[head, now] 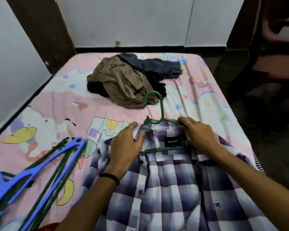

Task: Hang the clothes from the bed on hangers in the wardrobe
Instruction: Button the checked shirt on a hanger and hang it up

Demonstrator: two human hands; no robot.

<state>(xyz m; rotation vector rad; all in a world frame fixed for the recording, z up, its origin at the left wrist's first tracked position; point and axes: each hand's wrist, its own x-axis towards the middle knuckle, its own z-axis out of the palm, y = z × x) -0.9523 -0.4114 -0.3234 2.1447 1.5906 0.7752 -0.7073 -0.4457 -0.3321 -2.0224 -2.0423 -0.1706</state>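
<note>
Your left hand (127, 144) pinches the collar of the checked shirt (170, 180), which lies at the near edge of the bed (57, 100). Your right hand (197, 135) has its fingers clamped on the green hanger (158, 120) inside the collar. A pile of clothes (128, 80) lies near the far edge.

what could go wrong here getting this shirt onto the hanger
1. The left hand holds the collar of the checked shirt while the green hanger sits partly inside; its left arm may catch the fabric and miss the shoulder.
2. The shirt looks unbuttoned, so it may slide off when lifted.
3. The right hand pinches only the hanger's right arm, so the hanger may twist.
</note>
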